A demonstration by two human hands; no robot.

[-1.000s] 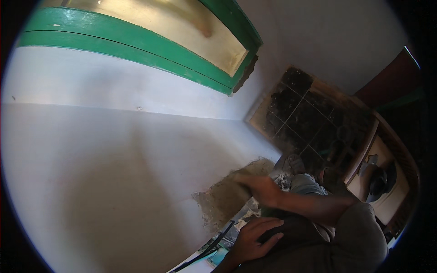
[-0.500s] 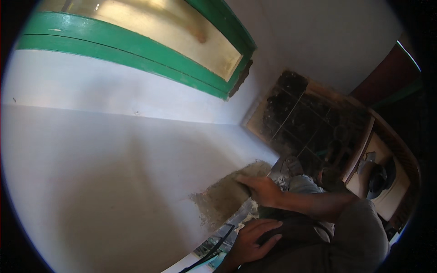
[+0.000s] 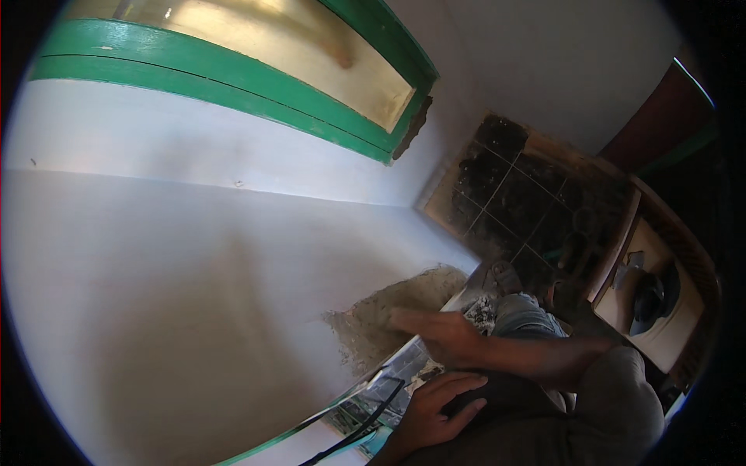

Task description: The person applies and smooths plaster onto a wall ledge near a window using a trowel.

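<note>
Pale wall (image 3: pixel 155 241) fills the left. Near, the left hand (image 3: pixel 439 412) is loosely open by dark clothing (image 3: pixel 513 435); beyond, the blurred right hand (image 3: pixel 449 338), its grip impossible to tell, is at the wall's rough brown patch (image 3: pixel 369 334); farther, a green frame (image 3: pixel 155 48).

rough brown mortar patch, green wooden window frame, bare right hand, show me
Rough brown mortar patch (image 3: pixel 367 326), head view: middle
Green wooden window frame (image 3: pixel 225 75), head view: lower rail
Bare right hand (image 3: pixel 448 335), head view: back

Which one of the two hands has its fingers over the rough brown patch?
The right hand: its fingers extend over the rough brown patch, while the left hand is off it, beside the dark clothing.
</note>
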